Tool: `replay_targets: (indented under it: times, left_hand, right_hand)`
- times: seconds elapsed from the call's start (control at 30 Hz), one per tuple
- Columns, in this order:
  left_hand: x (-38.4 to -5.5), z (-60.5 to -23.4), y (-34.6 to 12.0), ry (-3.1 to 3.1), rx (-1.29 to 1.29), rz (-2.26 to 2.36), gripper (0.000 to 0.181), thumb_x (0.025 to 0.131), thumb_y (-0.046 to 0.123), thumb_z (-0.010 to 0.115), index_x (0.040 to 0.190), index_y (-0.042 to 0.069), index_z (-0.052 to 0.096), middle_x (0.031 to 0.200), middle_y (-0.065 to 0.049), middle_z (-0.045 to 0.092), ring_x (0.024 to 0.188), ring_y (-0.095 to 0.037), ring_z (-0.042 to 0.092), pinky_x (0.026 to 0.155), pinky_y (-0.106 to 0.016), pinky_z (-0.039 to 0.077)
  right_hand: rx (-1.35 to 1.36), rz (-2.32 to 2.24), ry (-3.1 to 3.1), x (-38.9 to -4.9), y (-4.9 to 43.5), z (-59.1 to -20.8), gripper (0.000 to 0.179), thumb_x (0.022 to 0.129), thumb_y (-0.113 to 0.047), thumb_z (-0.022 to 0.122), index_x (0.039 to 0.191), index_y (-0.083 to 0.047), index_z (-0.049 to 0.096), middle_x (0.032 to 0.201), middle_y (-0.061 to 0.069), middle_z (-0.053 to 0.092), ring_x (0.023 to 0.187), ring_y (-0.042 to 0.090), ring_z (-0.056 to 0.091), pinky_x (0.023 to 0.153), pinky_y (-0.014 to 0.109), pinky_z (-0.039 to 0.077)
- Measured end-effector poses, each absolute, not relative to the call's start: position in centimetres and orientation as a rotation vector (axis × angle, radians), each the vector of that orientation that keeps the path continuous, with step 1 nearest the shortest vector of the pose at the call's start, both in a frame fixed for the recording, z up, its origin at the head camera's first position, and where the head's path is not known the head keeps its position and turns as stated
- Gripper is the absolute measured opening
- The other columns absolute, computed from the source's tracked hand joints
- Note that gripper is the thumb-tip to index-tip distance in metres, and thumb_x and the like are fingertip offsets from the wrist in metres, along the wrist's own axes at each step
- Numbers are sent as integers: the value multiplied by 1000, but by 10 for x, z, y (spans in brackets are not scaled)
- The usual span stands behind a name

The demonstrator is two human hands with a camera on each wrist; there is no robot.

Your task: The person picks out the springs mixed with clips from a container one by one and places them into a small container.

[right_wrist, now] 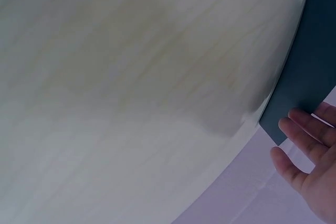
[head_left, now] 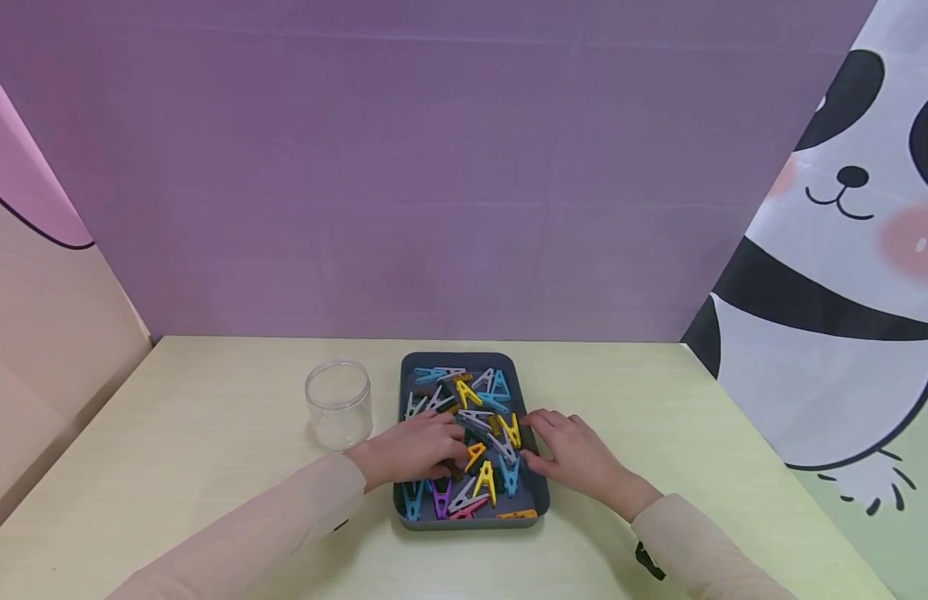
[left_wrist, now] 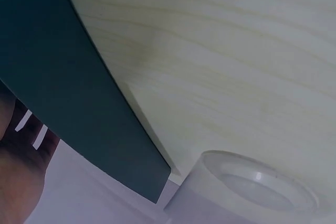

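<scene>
A dark grey tray (head_left: 464,523) holds many spring clothespins in blue, yellow, purple, grey, pink and orange. My left hand (head_left: 414,450) reaches over the tray's left rim, fingers down among the clothespins. An orange clothespin (head_left: 474,455) lies right by those fingertips; whether they pinch anything is hidden. At the tray's right side is my right hand (head_left: 576,454), its fingers spread and relaxed near the rim, with a yellow clothespin (head_left: 511,431) just inside. In the right wrist view the right fingers (right_wrist: 304,135) lie against or close to the tray's outer wall (right_wrist: 310,66), holding nothing.
A clear round jar (head_left: 339,406) stands upright on the light wooden table (head_left: 231,433), left of the tray, close to my left forearm. A purple backdrop (head_left: 433,167) rises behind the table, and a panda-printed panel (head_left: 846,275) is at the right.
</scene>
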State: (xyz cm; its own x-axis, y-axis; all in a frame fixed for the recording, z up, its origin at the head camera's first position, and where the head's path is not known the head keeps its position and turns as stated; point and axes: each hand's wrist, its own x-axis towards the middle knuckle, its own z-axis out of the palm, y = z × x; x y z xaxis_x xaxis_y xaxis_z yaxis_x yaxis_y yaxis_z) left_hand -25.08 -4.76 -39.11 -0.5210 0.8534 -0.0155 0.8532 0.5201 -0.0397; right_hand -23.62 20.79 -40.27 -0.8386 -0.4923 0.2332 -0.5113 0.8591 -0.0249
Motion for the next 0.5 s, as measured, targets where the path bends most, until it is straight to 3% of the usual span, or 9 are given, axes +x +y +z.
replay_targets:
  times: [0.5]
  left_hand:
    - [-256, -395, -49, -2678, -1563, 84, 19, 82, 31, 66, 102, 29, 67, 101, 12, 63, 99, -9, 50, 94, -31, 42]
  right_hand:
    - [788, 119, -2792, -237, 209, -404, 46, 81, -38, 65, 114, -8, 57, 115, 7, 60, 106, 22, 57, 86, 43, 47]
